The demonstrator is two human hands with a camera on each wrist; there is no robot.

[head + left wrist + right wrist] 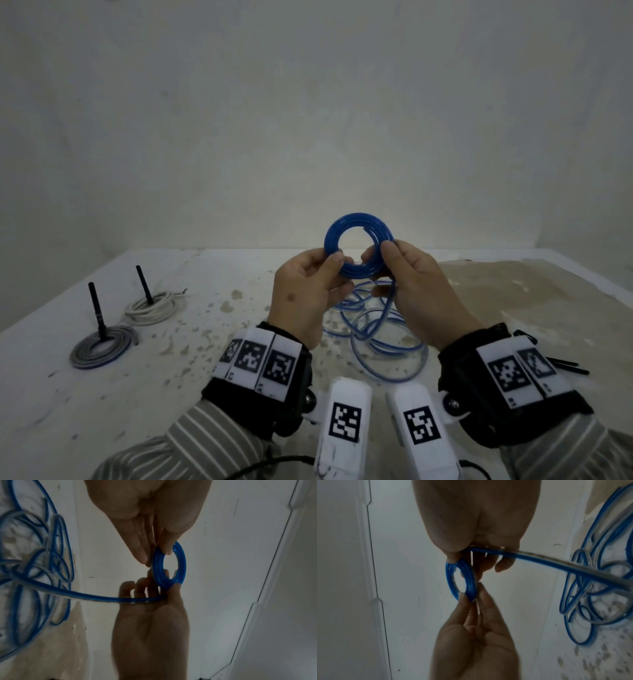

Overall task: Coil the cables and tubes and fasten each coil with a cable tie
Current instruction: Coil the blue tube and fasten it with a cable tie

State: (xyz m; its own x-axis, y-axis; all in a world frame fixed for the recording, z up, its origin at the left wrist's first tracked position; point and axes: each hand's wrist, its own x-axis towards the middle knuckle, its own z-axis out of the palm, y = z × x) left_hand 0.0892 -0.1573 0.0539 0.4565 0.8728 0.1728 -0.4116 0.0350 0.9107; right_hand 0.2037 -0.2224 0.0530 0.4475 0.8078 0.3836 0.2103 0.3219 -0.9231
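Observation:
Both hands hold a small tight coil of blue tube (356, 221) upright above the table. My left hand (334, 270) pinches the coil's left side between thumb and fingers. On the right side, my right hand (380, 257) grips the coil under its thumb, and the trailing tube (102, 597) runs across its fingers. That length leads down to loose blue loops (390, 377) lying tangled on the table below the hands. The right wrist view shows the coil (449, 580) edge-on between the two hands, with the trailing tube (556, 566) leaving to the right.
At the left, a white cable coil (152, 306) and a grey cable coil (101, 346) each lie around a black upright peg. Black cable ties (565, 365) lie by my right wrist. The stained white table (171, 394) ends at a wall behind.

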